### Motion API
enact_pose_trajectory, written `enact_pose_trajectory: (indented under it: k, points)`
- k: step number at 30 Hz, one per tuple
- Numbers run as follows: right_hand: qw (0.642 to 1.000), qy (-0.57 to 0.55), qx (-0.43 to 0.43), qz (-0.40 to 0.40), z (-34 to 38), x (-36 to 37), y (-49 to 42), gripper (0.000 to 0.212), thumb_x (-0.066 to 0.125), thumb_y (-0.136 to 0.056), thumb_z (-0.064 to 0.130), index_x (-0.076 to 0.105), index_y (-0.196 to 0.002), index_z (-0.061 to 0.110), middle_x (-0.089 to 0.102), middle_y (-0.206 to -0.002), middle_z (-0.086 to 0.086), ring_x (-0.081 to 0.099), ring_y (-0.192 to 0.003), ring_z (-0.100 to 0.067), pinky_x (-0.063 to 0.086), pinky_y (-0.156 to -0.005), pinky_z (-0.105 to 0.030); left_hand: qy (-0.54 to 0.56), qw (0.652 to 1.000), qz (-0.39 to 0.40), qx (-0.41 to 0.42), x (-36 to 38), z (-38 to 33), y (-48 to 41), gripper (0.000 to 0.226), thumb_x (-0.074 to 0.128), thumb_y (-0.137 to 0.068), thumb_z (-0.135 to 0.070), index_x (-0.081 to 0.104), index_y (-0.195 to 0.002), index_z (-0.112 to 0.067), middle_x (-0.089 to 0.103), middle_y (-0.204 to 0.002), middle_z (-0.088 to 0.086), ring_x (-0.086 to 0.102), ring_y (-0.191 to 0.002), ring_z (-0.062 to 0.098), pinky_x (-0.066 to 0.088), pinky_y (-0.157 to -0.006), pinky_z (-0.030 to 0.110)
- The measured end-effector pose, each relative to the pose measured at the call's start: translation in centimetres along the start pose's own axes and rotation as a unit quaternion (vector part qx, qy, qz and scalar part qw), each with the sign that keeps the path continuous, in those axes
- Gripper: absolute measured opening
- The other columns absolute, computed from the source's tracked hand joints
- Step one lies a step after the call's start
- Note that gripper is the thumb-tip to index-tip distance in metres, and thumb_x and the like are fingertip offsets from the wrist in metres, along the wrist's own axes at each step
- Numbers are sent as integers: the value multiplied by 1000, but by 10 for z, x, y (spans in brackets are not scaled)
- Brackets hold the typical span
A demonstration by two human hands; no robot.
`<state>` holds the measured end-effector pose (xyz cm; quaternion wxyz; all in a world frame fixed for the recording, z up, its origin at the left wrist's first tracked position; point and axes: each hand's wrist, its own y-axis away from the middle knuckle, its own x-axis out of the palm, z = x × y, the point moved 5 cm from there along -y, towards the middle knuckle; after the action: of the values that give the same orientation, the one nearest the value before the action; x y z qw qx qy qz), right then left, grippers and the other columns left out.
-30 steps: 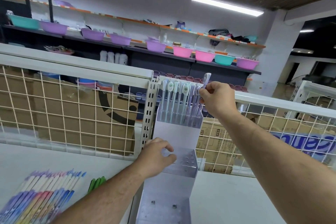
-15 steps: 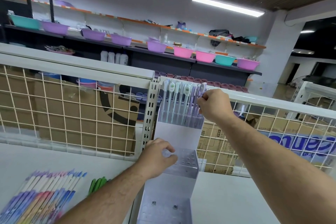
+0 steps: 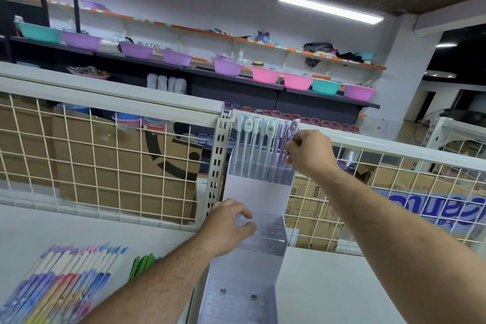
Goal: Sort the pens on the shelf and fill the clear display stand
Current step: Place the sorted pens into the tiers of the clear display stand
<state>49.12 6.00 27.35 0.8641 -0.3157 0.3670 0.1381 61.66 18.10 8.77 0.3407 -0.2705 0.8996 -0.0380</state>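
A stepped clear display stand (image 3: pixel 252 192) stands on the white shelf against the wire fence. Its top tier holds several pale blue and lilac pens (image 3: pixel 259 144) standing upright. My right hand (image 3: pixel 309 152) pinches a lilac pen (image 3: pixel 289 137) at the right end of that row, its lower part down among the others. My left hand (image 3: pixel 228 226) grips the left edge of the stand's middle tier, whose holes hold no pens. A fanned row of colourful pens (image 3: pixel 65 279) lies on the shelf at the lower left, with green pens (image 3: pixel 143 264) beside it.
A white wire fence (image 3: pixel 105 155) backs the shelf, with cardboard boxes (image 3: pixel 110 166) behind it. The white shelf surface (image 3: pixel 328 292) stretches right of the stand. Far shelves carry plastic basins (image 3: pixel 267 75).
My right hand has lowered the lilac pen into the right end of the top row. My left hand has stayed on the stand's middle tier.
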Motion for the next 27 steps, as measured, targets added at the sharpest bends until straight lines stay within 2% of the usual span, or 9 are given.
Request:
enact_pose_trajectory:
  k: [4, 7, 12, 16, 18, 20, 21, 23, 27]
  points:
    - [1000, -3, 5, 15, -1, 2, -2, 22, 57, -101, 13, 69, -86, 2, 71, -83, -16, 72, -79, -30, 62, -77, -47, 4, 1000, 0, -2, 0, 0, 0, 11, 69, -86, -48, 62, -93, -43, 51, -113, -22, 39, -114, 1, 33, -81, 13]
    - [999, 23, -7, 26, -2, 11, 1, 24, 54, -100, 11, 68, -84, -1, 72, -82, -18, 73, -78, -33, 61, -74, -49, 6, 1000, -2, -1, 0, 2, 0, 13, 69, -85, -48, 63, -94, -43, 50, -112, -23, 39, -115, 2, 35, -90, 20]
    - [1000, 25, 4, -5, -11, 12, 2, 29, 63, -98, 20, 70, -74, 6, 71, -70, -9, 72, -68, -25, 62, -72, -43, -3, 1000, -4, 6, 1, 3, -2, 13, 69, -85, -49, 62, -95, -43, 51, -111, -24, 38, -114, 1, 35, -95, 24]
    - [1000, 14, 12, -4, -18, 15, 5, 26, 66, -94, 14, 71, -70, 8, 70, -68, -6, 70, -67, -24, 61, -71, -41, 3, 1000, -2, 3, 1, 5, -2, 15, 69, -85, -50, 63, -97, -43, 51, -113, -22, 39, -115, 1, 35, -95, 24]
    - [1000, -5, 13, -10, -23, 18, 8, 22, 66, -93, 11, 71, -71, 11, 69, -69, -1, 68, -66, -19, 60, -65, -34, -1, 1000, -5, 6, 1, 5, -2, 16, 69, -86, -49, 64, -99, -42, 52, -113, -21, 39, -115, 1, 35, -96, 23]
    - [999, -26, 10, -18, -27, 20, 15, 15, 65, -91, 10, 74, -81, 16, 71, -79, 3, 63, -66, -10, 52, -59, -22, -12, 1000, -9, 11, 0, 3, -1, 18, 68, -87, -48, 65, -103, -40, 52, -113, -21, 39, -116, 1, 34, -97, 23]
    - [999, -32, 5, -15, -28, 22, 19, 13, 64, -91, 11, 76, -94, 15, 74, -89, 2, 62, -70, -9, 50, -64, -19, -18, 1000, -13, 16, 0, 3, -1, 20, 68, -88, -48, 66, -105, -38, 53, -113, -20, 38, -116, 1, 33, -98, 22]
    - [1000, -29, -3, -1, -32, 27, 28, 31, 62, -93, 14, 71, -122, 14, 73, -112, -2, 62, -85, -11, 48, -79, -21, -29, 999, -22, 27, 0, 1, 1, 24, 68, -89, -47, 68, -109, -35, 54, -113, -19, 39, -117, 1, 31, -98, 19]
    - [999, -19, -30, -25, -39, 28, 45, 37, 63, -95, 25, 64, -130, 15, 66, -125, -4, 64, -97, -17, 50, -85, -26, -54, 997, -50, 36, 3, -1, 5, 28, 68, -91, -43, 71, -115, -28, 53, -116, -17, 40, -121, 3, 27, -97, 14]
